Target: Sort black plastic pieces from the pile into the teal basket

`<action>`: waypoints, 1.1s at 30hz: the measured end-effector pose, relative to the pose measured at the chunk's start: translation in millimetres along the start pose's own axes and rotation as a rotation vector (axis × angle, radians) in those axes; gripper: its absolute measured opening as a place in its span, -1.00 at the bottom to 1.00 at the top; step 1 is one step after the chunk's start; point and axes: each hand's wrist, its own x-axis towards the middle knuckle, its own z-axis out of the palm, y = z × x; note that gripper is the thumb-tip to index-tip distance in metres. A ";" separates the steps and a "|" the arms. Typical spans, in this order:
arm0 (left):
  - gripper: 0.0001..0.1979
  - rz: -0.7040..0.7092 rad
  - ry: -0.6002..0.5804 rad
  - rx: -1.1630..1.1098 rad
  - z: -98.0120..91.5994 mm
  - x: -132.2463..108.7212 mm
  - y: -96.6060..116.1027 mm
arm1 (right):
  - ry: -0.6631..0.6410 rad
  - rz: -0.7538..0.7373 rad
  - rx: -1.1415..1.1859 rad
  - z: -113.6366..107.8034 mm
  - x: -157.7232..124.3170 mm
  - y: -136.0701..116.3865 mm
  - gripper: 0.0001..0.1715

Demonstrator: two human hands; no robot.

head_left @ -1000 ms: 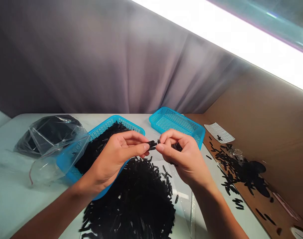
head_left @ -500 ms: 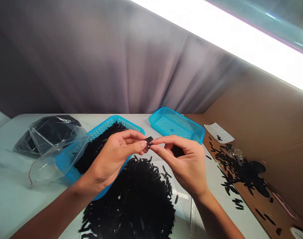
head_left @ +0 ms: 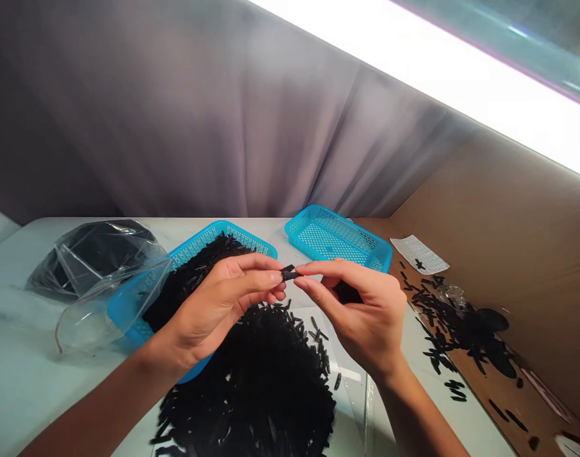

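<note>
Small black strip-like pieces (head_left: 288, 273) are pinched between my two hands, above the table. My left hand (head_left: 227, 289) grips them between thumb and fingers. From the other side, the thumb and index fingertips of my right hand (head_left: 361, 301) close on the right end of one piece. Whether the pieces are joined I cannot tell. Beneath the hands spreads a large heap of similar black pieces (head_left: 256, 381). A blue plastic basket (head_left: 220, 227) filled with more of them stands behind my left hand, which partly hides it.
A second blue basket (head_left: 337, 238) sits behind my right hand. At the left lies a clear plastic bag (head_left: 103, 254) of black material. Loose black pieces (head_left: 437, 304) and a gridded paper (head_left: 420, 254) lie on the right, along a cardboard panel (head_left: 518, 254).
My right hand has shifted slightly to the right, its fingertips drawing a little away from the left hand's. The pieces between the hands have turned somewhat and show more clearly.
</note>
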 end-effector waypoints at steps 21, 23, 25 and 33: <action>-0.82 -0.068 -0.020 -0.174 0.8 2.8 -4.6 | -0.112 -0.237 -0.172 -3.6 2.8 -0.1 -0.93; -0.82 -0.073 -0.031 -0.178 0.6 2.8 -4.4 | -0.105 -0.279 -0.205 -3.1 2.1 0.2 -0.95; -0.83 -0.088 -0.043 -0.180 0.5 3.0 -3.2 | -0.112 -0.304 -0.217 -2.5 1.4 0.6 -0.95; -0.84 -0.028 -0.089 -0.119 1.2 4.2 -2.1 | -0.151 -0.253 -0.146 -0.9 0.6 -1.7 -0.98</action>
